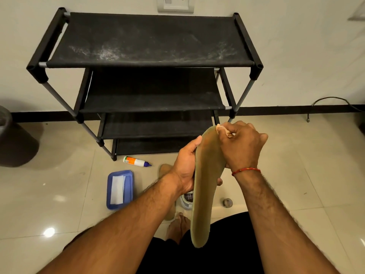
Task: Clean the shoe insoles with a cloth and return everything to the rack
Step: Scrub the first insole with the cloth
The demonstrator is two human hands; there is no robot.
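Your left hand [185, 167] curls round the tan insole [205, 184] at mid-length, holding it in the air before the black rack [146, 40] — its long axis runs from your lap toward the rack. Your right hand [241, 147] pinches a small cloth [224, 130] against the far end. The label on the bottle [136, 161] on the floor is too blurred to read; open tile lies to your right.

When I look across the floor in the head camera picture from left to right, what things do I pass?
Dark bin → blue tray → tan insole, held up above the floor → small round object → cable by the wall.
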